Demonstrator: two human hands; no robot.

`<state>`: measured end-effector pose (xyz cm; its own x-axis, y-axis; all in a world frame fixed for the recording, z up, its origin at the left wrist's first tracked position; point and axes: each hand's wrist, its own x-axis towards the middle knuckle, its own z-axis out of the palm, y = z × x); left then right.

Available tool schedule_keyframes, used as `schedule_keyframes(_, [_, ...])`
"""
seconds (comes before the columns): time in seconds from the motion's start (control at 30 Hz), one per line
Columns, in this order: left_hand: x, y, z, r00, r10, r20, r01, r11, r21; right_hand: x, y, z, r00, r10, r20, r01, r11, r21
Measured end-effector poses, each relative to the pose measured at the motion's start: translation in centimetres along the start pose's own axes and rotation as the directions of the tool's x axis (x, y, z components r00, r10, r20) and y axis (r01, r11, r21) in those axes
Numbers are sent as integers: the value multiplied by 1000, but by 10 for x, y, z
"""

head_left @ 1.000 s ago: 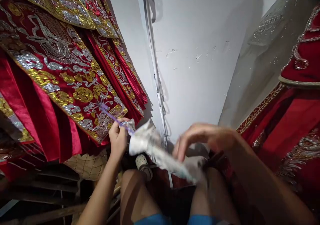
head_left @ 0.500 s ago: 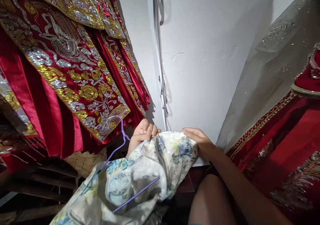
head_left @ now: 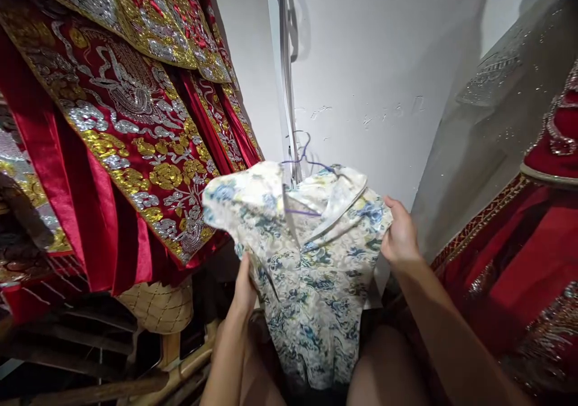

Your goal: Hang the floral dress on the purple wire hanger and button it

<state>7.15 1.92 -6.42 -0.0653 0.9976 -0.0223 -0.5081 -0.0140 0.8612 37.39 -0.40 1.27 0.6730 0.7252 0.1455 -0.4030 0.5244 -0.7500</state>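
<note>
A white dress (head_left: 311, 285) with blue, green and yellow flowers hangs upright in front of me. Inside its shoulders sits a purple hanger (head_left: 304, 158), whose hook stands up above the neckline near the wall rail. My left hand (head_left: 245, 285) grips the dress at its left side, below the sleeve; the fingertips are hidden behind the cloth. At the right sleeve edge, my right hand (head_left: 401, 231) pinches the fabric between thumb and fingers. The collar lies folded open, and the hanger's lower bar shows through the neck opening.
On the left hang red garments (head_left: 149, 141) with gold and silver embroidery. A red gown (head_left: 519, 255) and a sheer beaded veil (head_left: 478, 111) are at the right. Behind is a white wall (head_left: 361, 50) with a vertical metal rail (head_left: 285, 62). Wooden furniture (head_left: 180, 358) stands at lower left.
The dress has turned from lying bunched and sideways to hanging upright, its hanger hook now pointing up. My left hand has moved down to its side, my right hand outward to the sleeve.
</note>
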Motion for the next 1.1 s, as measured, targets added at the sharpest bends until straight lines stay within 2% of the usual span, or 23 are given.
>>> schedule_keyframes(0.07, [-10,-20,-8,1000,-17,-10,18,996,88,-10,9,1,998,49,-48,-49,999,3])
schedule_keyframes(0.13, [-28,-35,-15,996,-72,49,63,984,167,-21,15,-8,995,17,-99,-20,999,-25])
schedule_keyframes(0.2, [-47,-43,-19,983,-142,113,119,974,192,-36,21,-24,988,-104,-112,90,988,-124])
schedule_keyframes(0.27, [-62,-47,-21,970,-196,144,166,966,197,-57,29,-43,960,-258,-111,217,932,-291])
schedule_keyframes(0.33, [-71,-49,-19,963,-227,147,193,957,214,-86,44,-60,917,-379,-126,285,841,-460])
schedule_keyframes(0.37, [-75,-50,-17,960,-234,153,197,954,227,-103,54,-66,912,-385,-142,267,819,-508])
schedule_keyframes(0.43, [-80,-51,-13,954,-239,179,189,948,256,-135,75,-71,962,-256,-98,170,838,-518])
schedule_keyframes(0.47, [-82,-51,-10,952,-237,195,180,945,273,-148,84,-71,996,-91,21,89,852,-516])
schedule_keyframes(0.5, [-84,-50,-8,950,-232,208,167,943,289,-158,92,-68,982,90,167,13,848,-531])
schedule_keyframes(0.57, [-87,-47,-5,949,-216,228,136,937,321,-168,101,-60,882,310,354,-56,816,-576])
schedule_keyframes(0.6, [-89,-44,-4,952,-205,229,121,935,334,-169,102,-56,846,351,402,-47,799,-599])
schedule_keyframes(0.63, [-90,-42,-4,956,-191,224,107,934,342,-168,101,-52,829,362,427,-26,787,-617])
schedule_keyframes(0.73, [-92,-37,-4,976,-139,166,73,933,352,-164,95,-48,799,388,460,0,765,-644])
schedule_keyframes(0.83, [-91,-39,-3,994,-74,85,39,936,350,-166,88,-47,822,398,408,-47,761,-647])
schedule_keyframes(0.9, [-92,-45,0,999,45,-18,-34,925,379,-169,80,-44,852,384,355,-65,752,-656])
schedule_keyframes(0.93, [-94,-48,1,984,156,-85,-109,908,404,-170,75,-41,858,387,337,-72,742,-667])
schedule_keyframes(0.97, [-95,-52,3,944,297,-147,-206,874,440,-171,70,-38,859,395,326,-77,728,-681])
schedule_keyframes(1.0, [-97,-55,4,873,449,-189,-313,815,488,-172,65,-34,855,408,321,-80,715,-695])
schedule_keyframes(1.03, [-99,-58,5,790,583,-193,-410,735,541,-172,59,-30,851,419,318,-83,704,-705])
schedule_keyframes(1.07, [-100,-61,6,724,673,-147,-484,649,587,-172,55,-26,845,429,320,-85,698,-711])
schedule_keyframes(1.1, [-102,-63,7,699,713,-60,-534,576,619,-172,51,-23,840,435,323,-88,699,-710])
